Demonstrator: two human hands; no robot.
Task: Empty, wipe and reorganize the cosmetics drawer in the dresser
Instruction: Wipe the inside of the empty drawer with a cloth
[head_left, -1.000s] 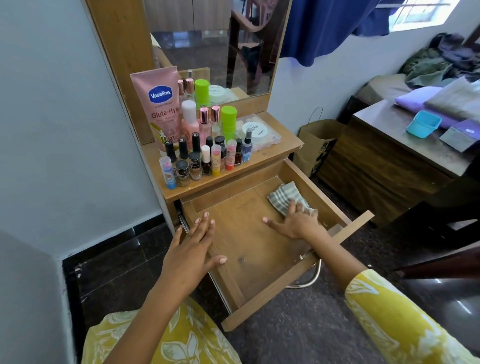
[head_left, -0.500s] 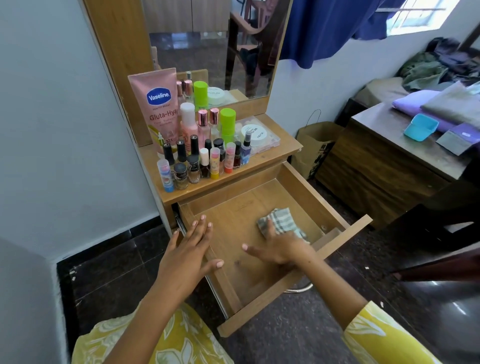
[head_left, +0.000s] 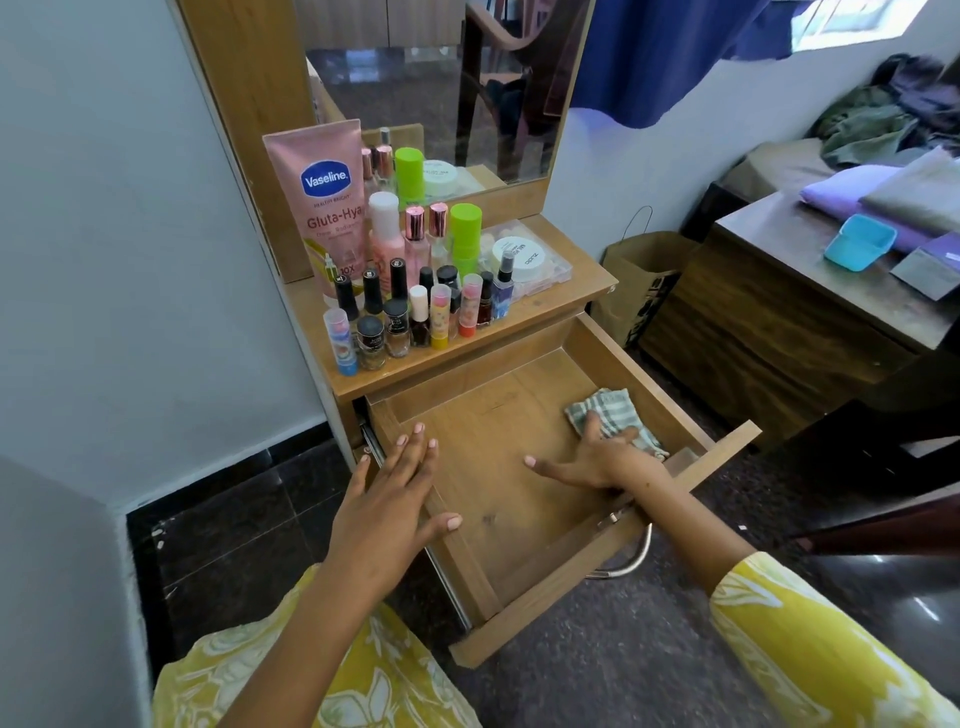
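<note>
The wooden drawer (head_left: 524, 613) of the dresser stands pulled out with nothing in it but a cloth. My right hand (head_left: 597, 460) presses a striped grey-green cloth (head_left: 608, 408) flat against the drawer's floor near the right wall, fingers spread. Flat on the drawer's left wall lies my left hand (head_left: 395, 499), fingers straight and the thumb reaching inside. Several cosmetics stand on the dresser top (head_left: 582, 260): a pink Vaseline tube (head_left: 319, 208), nail polish bottles (head_left: 397, 322), green bottles (head_left: 465, 231) and a clear box (head_left: 524, 260).
A mirror (head_left: 441, 88) rises behind the cosmetics. A brown paper bag (head_left: 636, 283) stands on the floor right of the dresser. Further right is a dark wooden cabinet (head_left: 769, 322) with a blue container (head_left: 860, 249) and folded fabric. A grey wall is on the left.
My right hand slid the cloth left toward the drawer's middle, then back to the right wall. My left hand stayed on the left wall.
</note>
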